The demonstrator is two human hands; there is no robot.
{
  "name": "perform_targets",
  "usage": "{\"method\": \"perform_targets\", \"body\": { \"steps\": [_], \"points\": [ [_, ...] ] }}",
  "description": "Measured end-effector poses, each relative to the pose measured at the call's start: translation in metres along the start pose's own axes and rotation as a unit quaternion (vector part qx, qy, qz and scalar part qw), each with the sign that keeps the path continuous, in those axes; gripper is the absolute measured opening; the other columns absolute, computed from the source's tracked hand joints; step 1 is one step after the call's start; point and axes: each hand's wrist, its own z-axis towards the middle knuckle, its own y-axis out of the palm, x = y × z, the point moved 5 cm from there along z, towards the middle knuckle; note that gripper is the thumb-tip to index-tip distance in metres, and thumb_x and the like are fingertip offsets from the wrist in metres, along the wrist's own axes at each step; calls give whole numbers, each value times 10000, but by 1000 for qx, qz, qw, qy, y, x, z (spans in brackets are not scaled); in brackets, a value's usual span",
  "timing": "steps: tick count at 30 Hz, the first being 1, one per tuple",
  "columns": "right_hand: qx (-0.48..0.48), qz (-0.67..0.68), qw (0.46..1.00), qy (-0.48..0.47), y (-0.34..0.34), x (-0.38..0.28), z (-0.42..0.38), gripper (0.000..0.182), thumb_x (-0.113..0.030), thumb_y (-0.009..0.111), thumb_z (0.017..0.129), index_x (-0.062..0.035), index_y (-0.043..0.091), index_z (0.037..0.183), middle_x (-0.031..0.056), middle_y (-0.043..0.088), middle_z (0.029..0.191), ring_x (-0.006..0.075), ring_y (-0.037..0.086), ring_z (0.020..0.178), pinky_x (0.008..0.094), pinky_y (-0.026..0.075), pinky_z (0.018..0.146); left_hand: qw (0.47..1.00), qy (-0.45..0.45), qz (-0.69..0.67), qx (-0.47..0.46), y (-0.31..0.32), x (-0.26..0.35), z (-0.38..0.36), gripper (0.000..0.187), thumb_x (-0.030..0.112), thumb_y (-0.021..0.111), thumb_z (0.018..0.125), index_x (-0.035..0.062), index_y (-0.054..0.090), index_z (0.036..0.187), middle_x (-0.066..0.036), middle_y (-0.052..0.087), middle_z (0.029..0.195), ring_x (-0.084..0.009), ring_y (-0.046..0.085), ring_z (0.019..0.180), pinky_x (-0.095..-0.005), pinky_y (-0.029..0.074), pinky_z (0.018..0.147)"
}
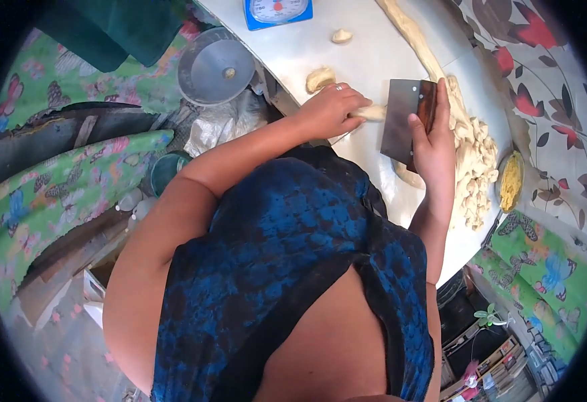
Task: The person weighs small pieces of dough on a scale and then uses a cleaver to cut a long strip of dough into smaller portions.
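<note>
My left hand (330, 109), a ring on one finger, pinches a small piece of dough (376, 112) on the white table (367, 53). Just to its right, my right hand (435, 149) grips a metal dough scraper (403, 114) by its wooden handle, with the blade standing upright beside the piece. A long rope of dough (411, 32) runs from the far edge down to the scraper. To the right of my right hand is a heap of several cut dough pieces (476, 167).
Two loose dough lumps (320, 78) (341, 35) lie on the table beyond my left hand. A blue kitchen scale (277, 10) stands at the far edge. A grey round lid (214, 67) and a crumpled plastic bag (223, 124) sit left of the table. A small bowl of yellow stuff (510, 181) sits at the right.
</note>
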Motion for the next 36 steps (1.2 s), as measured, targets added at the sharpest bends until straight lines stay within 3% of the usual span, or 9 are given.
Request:
{"method": "perform_targets", "body": {
  "steps": [10,12,16,19,26,28,30,32,36],
  "points": [
    [-85,-40,993,73,21,2,5,677,-89,507,877,-166,156,1450,231,561,1186,389,595,1003,414,479,831,995,6,90,-35,3,9,5,425,329,647,793,75,587,1129,-63,581,1084,-246,517,1030,-387,391,868],
    [-40,-31,999,7,13,-4,6,672,-100,507,880,-167,160,1451,239,564,1175,401,599,980,426,481,814,995,4,90,-36,3,9,5,419,326,643,795,75,591,1126,-58,585,1068,-242,520,1023,-383,393,864],
    [-26,-54,997,50,-6,-20,4,657,-109,503,887,-148,167,1450,239,550,1198,402,592,998,424,483,811,995,-4,88,-44,4,10,5,402,312,638,799,77,596,1122,-54,584,1070,-241,519,1018,-385,392,862],
    [28,-44,998,-26,-14,-34,5,640,-116,496,899,-129,173,1452,232,512,1252,411,569,1029,411,487,806,995,-11,88,-49,4,11,5,393,305,637,799,80,599,1119,-53,583,1072,-240,518,1014,-388,392,861],
    [26,-95,994,-37,-18,-48,5,649,-110,501,898,-134,167,1454,216,534,1226,407,577,1011,422,486,802,995,-18,87,-44,3,13,3,372,289,635,801,85,603,1111,-48,582,1060,-234,514,1012,-389,397,858],
    [-24,-90,995,24,-8,-39,8,659,-117,515,884,-130,177,1450,208,572,1168,413,592,961,436,486,780,995,-18,87,-39,2,12,5,365,287,635,800,87,604,1105,-46,582,1055,-232,514,1012,-389,398,858],
    [-137,-157,976,57,41,-5,24,657,-116,497,855,-119,193,1437,245,616,922,419,602,785,466,479,687,995,-14,86,-51,1,15,4,339,279,640,792,89,614,1071,-42,585,1037,-233,516,1008,-390,395,862],
    [-104,-155,982,18,49,-2,44,659,-115,486,851,-118,185,1438,243,604,840,412,598,751,479,470,666,995,-16,78,-56,0,15,6,320,266,640,789,89,618,1056,-41,586,1026,-235,519,1004,-391,394,865],
    [-27,-103,994,8,31,5,69,666,-143,499,855,-119,185,1441,281,599,966,435,594,846,453,480,736,997,-6,69,-25,0,11,6,269,225,637,770,100,635,1008,-42,583,956,-232,530,958,-370,396,825]
  ]
}}
